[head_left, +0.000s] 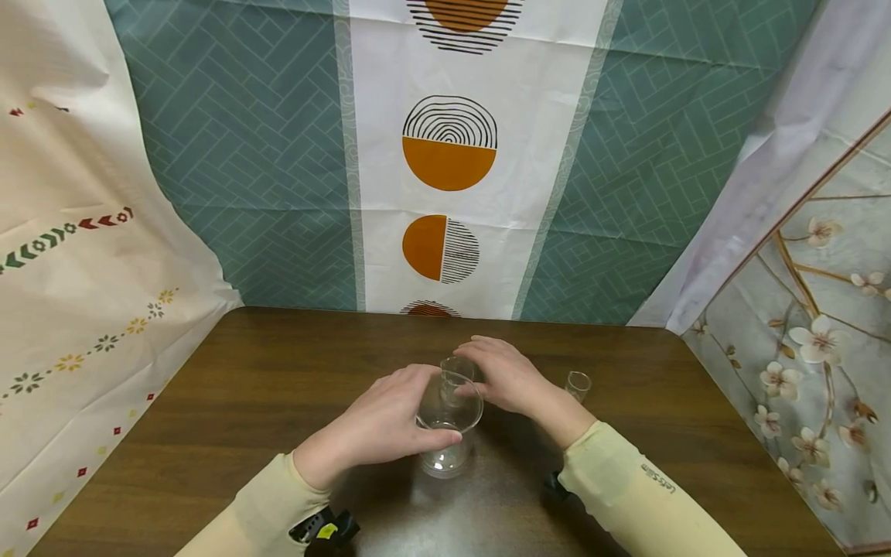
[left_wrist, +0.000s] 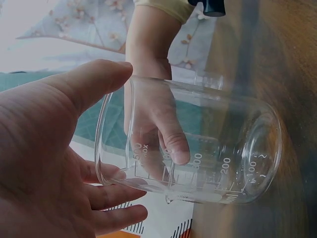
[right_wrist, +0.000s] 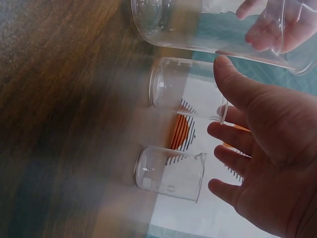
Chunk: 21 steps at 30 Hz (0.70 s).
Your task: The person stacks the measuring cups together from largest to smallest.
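A large clear glass beaker (head_left: 444, 464) with white volume marks stands on the wooden table. My left hand (head_left: 383, 414) holds it at the rim, thumb on the near side and fingers on the far side. Just behind it is a medium beaker (right_wrist: 185, 91), partly seen through the large one in the head view. My right hand (head_left: 511, 379) spans its rim between thumb and index finger, the other fingers spread apart. A small beaker (head_left: 578, 384) stands to the right, partly covered by my right wrist, and no hand touches it.
The brown wooden table (head_left: 278, 371) ends at a green and white patterned cloth (head_left: 264, 155) at the back. A cream cloth (head_left: 83, 309) hangs along the left side, and a flowered panel (head_left: 800, 387) borders the right.
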Tool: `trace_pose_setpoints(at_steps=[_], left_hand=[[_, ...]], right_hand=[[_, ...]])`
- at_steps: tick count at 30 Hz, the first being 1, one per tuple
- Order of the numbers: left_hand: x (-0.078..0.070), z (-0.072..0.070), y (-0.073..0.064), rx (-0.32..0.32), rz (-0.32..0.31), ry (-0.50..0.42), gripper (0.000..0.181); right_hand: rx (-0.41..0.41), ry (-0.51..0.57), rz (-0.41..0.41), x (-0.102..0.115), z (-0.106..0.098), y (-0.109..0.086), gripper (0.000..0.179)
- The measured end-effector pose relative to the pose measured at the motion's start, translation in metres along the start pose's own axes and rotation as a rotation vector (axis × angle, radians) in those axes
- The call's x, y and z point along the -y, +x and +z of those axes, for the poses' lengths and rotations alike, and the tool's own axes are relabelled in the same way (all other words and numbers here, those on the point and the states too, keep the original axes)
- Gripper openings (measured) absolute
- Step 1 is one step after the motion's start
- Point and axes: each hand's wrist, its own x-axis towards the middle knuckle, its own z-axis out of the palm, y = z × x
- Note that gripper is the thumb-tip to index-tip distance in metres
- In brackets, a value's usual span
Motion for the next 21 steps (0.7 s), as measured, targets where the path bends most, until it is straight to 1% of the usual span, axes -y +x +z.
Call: trace_pose_setpoints(at_steps=[4, 13, 16, 21], left_hand=[[-0.0004, 0.0001, -0.0006, 0.007, -0.010, -0.005, 0.090], [-0.0004, 0.0013, -0.0009, 0.009, -0.010, -0.010, 0.090], [-0.0007, 0.0014, -0.0008, 0.017, -0.017, -0.014, 0.092], [-0.0022, 0.0009, -0.0011, 0.022, -0.019, -0.014, 0.093]], right_hand=[[0.001, 0.011, -0.002, -0.0008, 0.0018, 0.0020, 0.064], [-0.013, 0.049, -0.008, -0.0020, 0.0056, 0.0053, 0.059], [-0.022, 0.068, 0.014, -0.0018, 0.0066, 0.0051, 0.059], [-0.031, 0.116, 0.075, -0.0002, 0.0062, 0.0038, 0.062]])
